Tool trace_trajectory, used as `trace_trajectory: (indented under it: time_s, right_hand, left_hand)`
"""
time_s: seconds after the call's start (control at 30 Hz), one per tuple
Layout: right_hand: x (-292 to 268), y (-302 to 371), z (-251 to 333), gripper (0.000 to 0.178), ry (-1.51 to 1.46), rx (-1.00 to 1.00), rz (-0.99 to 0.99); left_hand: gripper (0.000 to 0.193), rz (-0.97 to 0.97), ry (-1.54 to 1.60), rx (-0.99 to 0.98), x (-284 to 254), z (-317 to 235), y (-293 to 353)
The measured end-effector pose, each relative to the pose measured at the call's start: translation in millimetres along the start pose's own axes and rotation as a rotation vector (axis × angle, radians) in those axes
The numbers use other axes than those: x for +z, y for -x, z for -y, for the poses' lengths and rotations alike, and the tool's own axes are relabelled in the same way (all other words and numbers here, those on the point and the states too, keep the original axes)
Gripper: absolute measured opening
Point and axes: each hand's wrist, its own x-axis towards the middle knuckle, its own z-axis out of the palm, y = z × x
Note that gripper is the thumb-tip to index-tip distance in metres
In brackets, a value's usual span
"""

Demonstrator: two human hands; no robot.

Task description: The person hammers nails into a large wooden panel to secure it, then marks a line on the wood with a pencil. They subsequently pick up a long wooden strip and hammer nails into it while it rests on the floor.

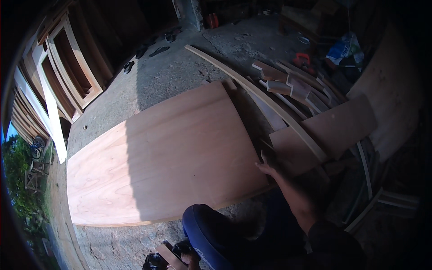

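A large plywood panel (189, 148) lies flat on the concrete, sunlit on its left part and shaded on the rest. My right hand (267, 165) is at the panel's right edge, thumb and fingers apart; the thumb reaches over the edge. My left hand (192, 259) is low in the picture, partly cut off and dark, beside a short wooden strip (171, 257). Whether its fingers close on the strip cannot be made out. Dark, shiny things (154, 261) lie around that strip, their kind unclear. My bent knee (200, 218) is at the panel's near edge.
Right of the panel lie a long wooden batten (252, 87), a brown board (333, 128) and several wood offcuts (292, 85). A red tool (303, 61) and a blue-white bag (345, 49) are behind them. Wooden frames (74, 63) lean at the left; sandals (128, 67) lie on the floor.
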Motion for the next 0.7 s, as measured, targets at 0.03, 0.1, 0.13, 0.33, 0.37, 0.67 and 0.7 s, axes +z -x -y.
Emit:
trace_trajectory:
  time_s: [0.03, 0.1, 0.13, 0.33, 0.37, 0.67, 0.7]
  right_hand:
    - [-4, 10, 24, 0.089, -0.037, -0.026, -0.046]
    - [-18, 53, 9, 0.080, -0.031, -0.045, -0.200]
    - [-34, 59, -52, 0.075, -0.300, 0.047, -0.191]
    - [-19, 103, -132, 0.063, -0.593, 0.280, -0.217]
    - [-21, 107, -157, 0.064, -0.637, 0.309, -0.240]
    - [-12, 179, -249, 0.062, -0.760, 0.445, -0.392]
    - [-30, 196, -291, 0.059, -0.530, 0.376, -0.478]
  left_hand:
    - [0.035, -0.018, -0.002, -0.013, -4, 14, -8]
    - [0.035, 0.038, -0.041, 0.051, -8, 18, 5]
    - [0.028, 0.112, -0.213, 0.230, 0, -9, 20]
    - [0.023, -0.105, 0.535, -0.053, -4, 61, -15]
    - [0.023, -0.080, 0.583, -0.069, -6, 63, -11]
    - [0.022, 0.364, 1.103, 0.037, -30, 94, -3]
    - [0.018, 0.536, 1.110, 0.160, -15, 88, 10]
